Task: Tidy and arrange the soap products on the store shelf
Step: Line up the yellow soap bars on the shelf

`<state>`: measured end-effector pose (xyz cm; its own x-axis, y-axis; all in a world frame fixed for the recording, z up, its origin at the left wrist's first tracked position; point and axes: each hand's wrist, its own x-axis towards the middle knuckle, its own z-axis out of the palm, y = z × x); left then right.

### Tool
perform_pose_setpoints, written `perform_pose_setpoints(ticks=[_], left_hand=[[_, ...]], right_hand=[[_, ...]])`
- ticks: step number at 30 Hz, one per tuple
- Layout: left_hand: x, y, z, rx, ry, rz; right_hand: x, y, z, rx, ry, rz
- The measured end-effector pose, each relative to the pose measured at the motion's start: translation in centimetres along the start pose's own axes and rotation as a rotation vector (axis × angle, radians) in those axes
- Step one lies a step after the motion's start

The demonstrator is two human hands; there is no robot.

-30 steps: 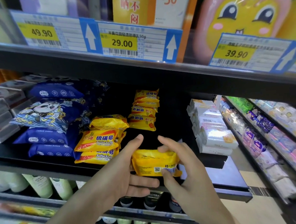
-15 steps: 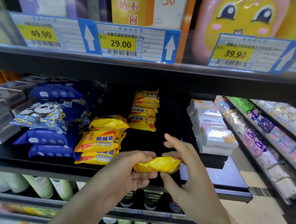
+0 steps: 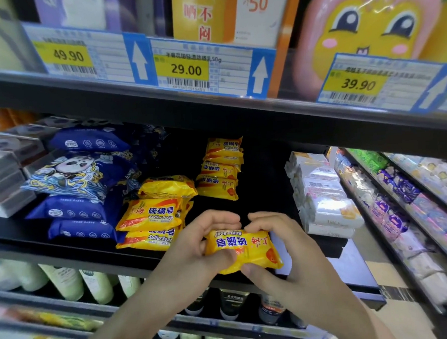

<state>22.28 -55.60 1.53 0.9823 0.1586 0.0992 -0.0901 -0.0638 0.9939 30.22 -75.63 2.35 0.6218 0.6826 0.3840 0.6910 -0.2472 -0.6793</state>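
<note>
A yellow sulfur soap pack [image 3: 247, 248] is held between both hands just in front of the black shelf [image 3: 66, 245], its printed face up and the text upside down to me. My left hand [image 3: 195, 251] grips its left end, thumb under and fingers over. My right hand [image 3: 286, 251] grips its right end. On the shelf behind, a front stack of the same yellow packs [image 3: 155, 217] sits left of the hands, and a second stack [image 3: 221, 169] stands further back.
Blue soap packs [image 3: 81, 192] are piled at the left, white wrapped soaps [image 3: 325, 203] at the right. The upper shelf edge carries price labels [image 3: 186, 67]. Bottles [image 3: 67, 281] stand on the shelf below. More shelving runs off to the right.
The pack has been turned over in my hands, from its back with the barcode, through edge-on, to its printed front facing up. Both hands stayed in front of the shelf.
</note>
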Motion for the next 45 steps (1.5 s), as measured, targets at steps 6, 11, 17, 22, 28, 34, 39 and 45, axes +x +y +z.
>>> perform_pose_setpoints(ticks=[6, 11, 17, 22, 28, 34, 39, 45], left_hand=[[-0.6, 0.2, -0.3, 0.024, 0.016, 0.080], [-1.3, 0.5, -1.6, -0.049, 0.138, 0.109], [-3.1, 0.9, -4.6, 0.002, 0.393, 0.132], [-4.6, 0.2, -6.7, 0.138, 0.542, 0.116], [-5.3, -0.4, -8.0, 0.223, 0.568, 0.052], [-5.3, -0.1, -7.6, 0.261, 0.511, 0.021], [-4.9, 0.4, -7.3, 0.252, 0.456, 0.009], [-4.2, 0.3, -6.6, 0.255, 0.414, -0.014]], right_hand=[[1.8, -0.5, -0.4, -0.286, -0.106, -0.087], [3.3, -0.8, 0.3, -0.224, -0.018, -0.116], [7.5, -1.6, 1.7, -0.153, 0.034, -0.103], [11.5, -3.7, 4.7, -0.239, 0.019, -0.132], [13.5, -4.5, 8.2, -0.414, -0.001, -0.174], [14.4, -4.7, 10.0, -0.602, -0.002, -0.194], [14.0, -4.0, 9.8, -0.494, -0.004, -0.180], [13.7, 1.1, 6.2, -0.318, 0.259, 0.062]])
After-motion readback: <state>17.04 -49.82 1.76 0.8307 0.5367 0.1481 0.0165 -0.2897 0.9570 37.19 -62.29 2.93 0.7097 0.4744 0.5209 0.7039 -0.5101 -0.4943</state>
